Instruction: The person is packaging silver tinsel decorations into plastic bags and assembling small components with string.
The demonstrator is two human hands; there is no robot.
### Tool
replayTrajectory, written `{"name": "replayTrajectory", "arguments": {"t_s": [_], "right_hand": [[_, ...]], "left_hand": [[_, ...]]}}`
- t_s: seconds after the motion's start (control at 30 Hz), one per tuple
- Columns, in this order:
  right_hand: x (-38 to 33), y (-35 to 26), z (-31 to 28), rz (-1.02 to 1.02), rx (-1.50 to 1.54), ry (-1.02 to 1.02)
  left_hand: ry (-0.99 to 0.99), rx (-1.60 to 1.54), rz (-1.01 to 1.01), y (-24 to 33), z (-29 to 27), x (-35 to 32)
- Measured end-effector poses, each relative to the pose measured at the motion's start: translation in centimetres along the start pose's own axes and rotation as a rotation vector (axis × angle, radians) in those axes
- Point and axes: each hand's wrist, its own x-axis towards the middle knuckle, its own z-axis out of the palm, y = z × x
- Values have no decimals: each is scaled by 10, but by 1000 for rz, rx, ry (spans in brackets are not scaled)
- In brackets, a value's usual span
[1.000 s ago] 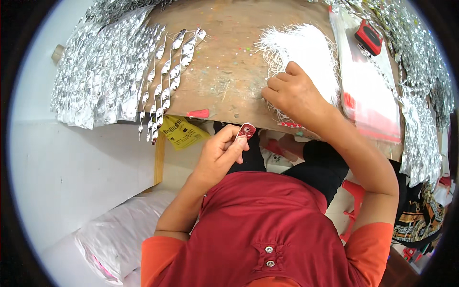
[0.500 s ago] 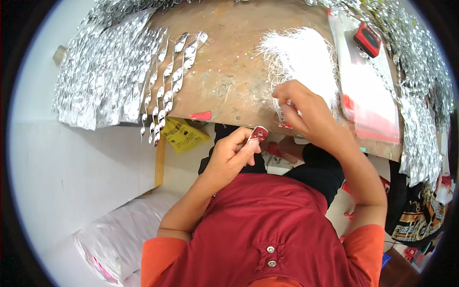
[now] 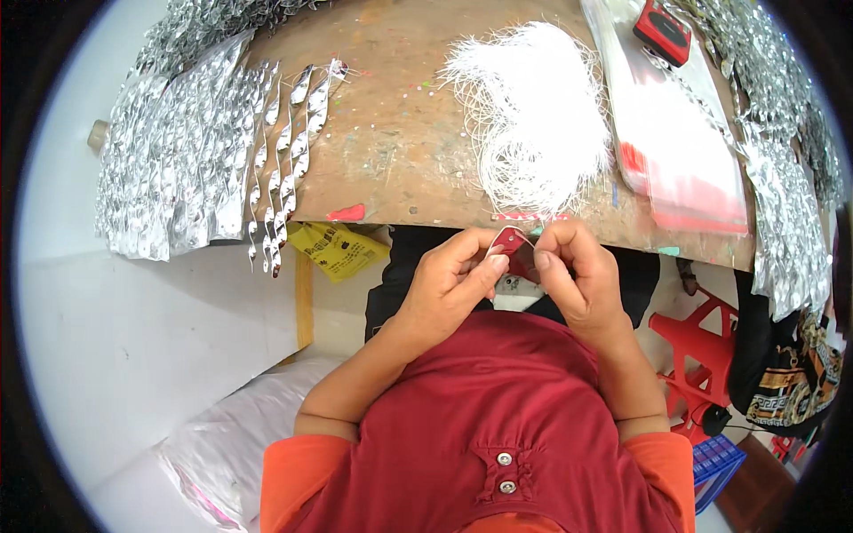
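Observation:
Just below the table's near edge, my left hand (image 3: 451, 286) pinches a small shiny strip (image 3: 509, 240) between thumb and fingers. The strip has a hole near its tip and looks dark red, perhaps from reflection. My right hand (image 3: 582, 275) is closed beside it, thumb against forefinger. A thin white string (image 3: 526, 234) seems to run from the strip's tip to the right fingertips. Beyond my hands lies a loose pile of white strings (image 3: 542, 115). Several silver twisted strips (image 3: 289, 147) hang over the table edge at the left.
A brown table (image 3: 391, 133) spans the far side. Thick bundles of silver twisted strips (image 3: 182, 155) cover its left end, more at right. Clear plastic bags (image 3: 697, 178) and a red-black device (image 3: 663, 34) lie at right. Below are a yellow bag (image 3: 339, 253), red stool (image 3: 693, 338) and white sack (image 3: 235, 435).
My right hand has come back from the string pile and down to the strip, now pinching a string by its tip. My left hand has shifted slightly right, still holding the strip.

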Motion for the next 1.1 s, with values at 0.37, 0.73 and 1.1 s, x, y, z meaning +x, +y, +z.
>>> {"name": "replayTrajectory", "arguments": {"t_s": [0.37,0.73,1.1], "right_hand": [[-3,2,3,-20,-162,5],[-2,-2,5,155,25,-68],[-3,-1,5,163,34,-90]], "left_hand": [[22,-2,42,-5,0,-1],[36,116,142,-10,-5,0],[24,140,135,-9,-5,0]]}}
